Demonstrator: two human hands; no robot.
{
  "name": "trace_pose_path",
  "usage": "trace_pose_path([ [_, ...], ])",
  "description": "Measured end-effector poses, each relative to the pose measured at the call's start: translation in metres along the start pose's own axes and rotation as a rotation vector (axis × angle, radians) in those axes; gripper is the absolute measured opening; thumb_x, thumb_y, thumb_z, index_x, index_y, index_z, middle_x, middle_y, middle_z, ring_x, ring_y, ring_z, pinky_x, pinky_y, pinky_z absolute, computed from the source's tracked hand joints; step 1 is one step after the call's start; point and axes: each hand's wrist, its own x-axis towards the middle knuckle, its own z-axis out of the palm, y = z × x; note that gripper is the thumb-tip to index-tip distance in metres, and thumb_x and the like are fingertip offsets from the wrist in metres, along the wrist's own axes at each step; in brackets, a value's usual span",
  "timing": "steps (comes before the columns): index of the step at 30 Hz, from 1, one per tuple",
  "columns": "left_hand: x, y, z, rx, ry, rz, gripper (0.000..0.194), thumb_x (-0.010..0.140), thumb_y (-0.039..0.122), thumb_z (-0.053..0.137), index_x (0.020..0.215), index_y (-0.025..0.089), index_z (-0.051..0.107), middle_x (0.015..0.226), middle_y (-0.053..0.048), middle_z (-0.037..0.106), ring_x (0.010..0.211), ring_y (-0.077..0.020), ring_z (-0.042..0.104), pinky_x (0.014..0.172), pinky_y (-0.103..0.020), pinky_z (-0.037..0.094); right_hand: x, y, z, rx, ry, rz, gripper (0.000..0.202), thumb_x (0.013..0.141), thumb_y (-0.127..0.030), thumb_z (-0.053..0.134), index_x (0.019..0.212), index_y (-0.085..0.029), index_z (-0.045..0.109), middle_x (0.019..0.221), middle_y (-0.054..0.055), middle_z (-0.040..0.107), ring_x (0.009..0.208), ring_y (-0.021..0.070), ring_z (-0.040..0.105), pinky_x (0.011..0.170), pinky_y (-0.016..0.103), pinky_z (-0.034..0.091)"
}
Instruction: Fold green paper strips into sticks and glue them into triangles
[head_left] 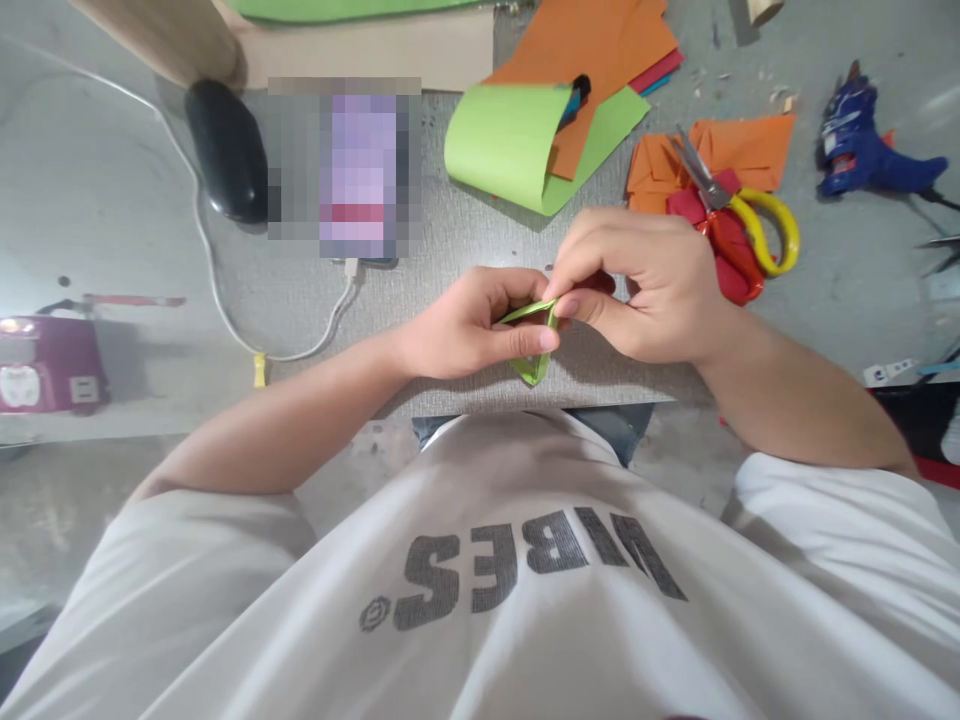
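Over the table [442, 250], close to its near edge, my right hand [645, 280] is nearly closed in a thumb-and-fingertip pinch, and my left hand [472, 325] curls loosely, thumb straight; both angle inward from the sides. Together they grasp a bent green paper strip [532, 373] between them.

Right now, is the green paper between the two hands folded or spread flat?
Folded: narrow bands of the green paper meet at angled corners, with the left hand and right hand both pinching it.
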Motion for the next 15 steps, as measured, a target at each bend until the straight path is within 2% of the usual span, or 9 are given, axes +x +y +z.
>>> trace_pose_path([
  [4, 0.0012, -0.0009, 0.0009, 0.002, 0.007, 0.009, 0.06, 0.092, 0.074, 0.107, 0.091, 0.022, 0.078, 0.075, 0.001, 0.062, 0.066, -0.0141, 0.05, 0.06, -0.032, 0.043, 0.0, -0.0014, 0.0013, 0.061, 0.003, 0.033, 0.02, 0.12, -0.039, 0.08, 0.102, -0.029, 0.082, 0.1, 0.001, 0.082, 0.088, 0.0195, 0.079, 0.082, 0.038, 0.07],
  [7, 0.0013, -0.0016, 0.0019, 0.0, 0.01, -0.003, 0.06, 0.092, 0.074, 0.107, 0.092, 0.022, 0.078, 0.076, 0.002, 0.062, 0.066, -0.0144, 0.051, 0.061, -0.032, 0.044, 0.0009, -0.0027, 0.0003, 0.09, -0.024, 0.089, 0.021, 0.117, -0.041, 0.084, 0.1, -0.031, 0.083, 0.099, 0.003, 0.083, 0.089, 0.022, 0.079, 0.083, 0.041, 0.071],
  [11, 0.0006, -0.002, 0.0028, -0.012, 0.002, -0.018, 0.06, 0.092, 0.075, 0.107, 0.093, 0.022, 0.078, 0.075, 0.001, 0.063, 0.066, -0.015, 0.053, 0.061, -0.032, 0.045, 0.0015, -0.0035, -0.0012, 0.086, 0.004, 0.039, 0.019, 0.116, -0.036, 0.085, 0.097, -0.032, 0.084, 0.096, 0.002, 0.084, 0.083, 0.0202, 0.077, 0.078, 0.039, 0.069],
  [15, -0.0001, -0.0034, 0.0036, -0.016, -0.008, -0.012, 0.059, 0.093, 0.075, 0.105, 0.094, 0.023, 0.078, 0.077, 0.001, 0.065, 0.068, -0.0151, 0.055, 0.061, -0.031, 0.047, -0.0002, -0.0031, 0.0014, 0.117, -0.013, 0.14, 0.022, 0.114, -0.05, 0.088, 0.098, -0.034, 0.086, 0.096, 0.003, 0.084, 0.085, 0.0242, 0.079, 0.078, 0.044, 0.072],
])
